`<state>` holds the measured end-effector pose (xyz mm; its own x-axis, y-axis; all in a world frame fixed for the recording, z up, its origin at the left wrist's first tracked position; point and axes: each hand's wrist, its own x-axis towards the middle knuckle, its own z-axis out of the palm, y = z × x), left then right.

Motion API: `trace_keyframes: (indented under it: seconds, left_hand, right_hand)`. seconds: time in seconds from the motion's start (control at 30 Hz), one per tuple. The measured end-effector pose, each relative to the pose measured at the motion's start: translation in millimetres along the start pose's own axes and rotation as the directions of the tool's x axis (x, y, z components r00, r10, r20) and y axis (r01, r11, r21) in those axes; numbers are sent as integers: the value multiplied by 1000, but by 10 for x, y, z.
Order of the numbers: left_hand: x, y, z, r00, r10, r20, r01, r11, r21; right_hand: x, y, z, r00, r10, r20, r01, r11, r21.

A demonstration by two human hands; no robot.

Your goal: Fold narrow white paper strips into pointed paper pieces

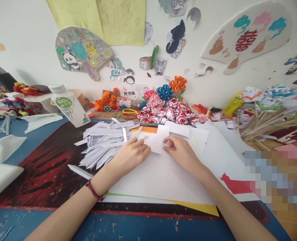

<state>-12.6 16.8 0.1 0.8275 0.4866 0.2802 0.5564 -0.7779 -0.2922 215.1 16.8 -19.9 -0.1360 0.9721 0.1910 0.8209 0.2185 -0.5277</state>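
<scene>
A small white piece of paper (159,140) is between my hands, over larger white sheets (168,180) stacked on the mat. My left hand (134,152), with a dark red cord on its wrist, has its fingers curled at the left edge of the piece. Its fingertips are partly hidden. My right hand (180,150) holds the piece's right edge between thumb and bent forefinger. Just left of my left hand lies a heap of folded white paper strips (100,144). One loose folded strip (80,171) rests below the heap.
Behind stand a white bottle (69,105), red-and-white paper flowers (173,110) and orange pipe-cleaner flowers (105,100). On the right are paper flowers on wooden sticks (259,125) and a red paper scrap (236,184). A dark red mat (48,170) covers the blue table (128,227).
</scene>
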Motion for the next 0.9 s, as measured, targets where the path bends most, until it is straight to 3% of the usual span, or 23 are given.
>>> trace_keyframes:
  seconds: [0.1,0.17,0.23,0.4,0.53,0.6,0.7,0.8,0.9]
  left_hand:
    - [0,4,-30,975,-186,-122,174,979,-106]
    - [6,7,-71,917,-348,-196,289,916,-277]
    - [15,12,-122,852,-486,-194,357,811,-464]
    - [52,20,-209,774,-633,4,420,509,-751]
    - [80,25,-211,720,-665,197,383,145,-912]
    - [90,30,-218,728,-637,255,306,-31,-952]
    - [97,37,-240,785,-552,281,224,-170,-960]
    - [98,34,-235,799,-528,287,225,-181,-958]
    - [89,12,-178,796,-537,280,236,-152,-960]
  right_hand:
    - [5,1,2,999,6,-41,-6,1000,12]
    - [14,-19,2,997,25,-78,-20,998,66]
    - [24,-56,-3,995,45,-94,-30,988,152]
    - [31,-165,-53,992,-52,-117,83,957,279]
    - [11,-207,-106,994,-100,-32,105,920,376]
    - [-2,-218,-124,993,-122,10,105,889,446]
    - [-23,-236,-142,984,-118,131,21,819,574]
    - [-42,-252,-156,960,-122,252,-85,729,680]
    - [-52,-257,-159,954,-147,263,-104,657,746]
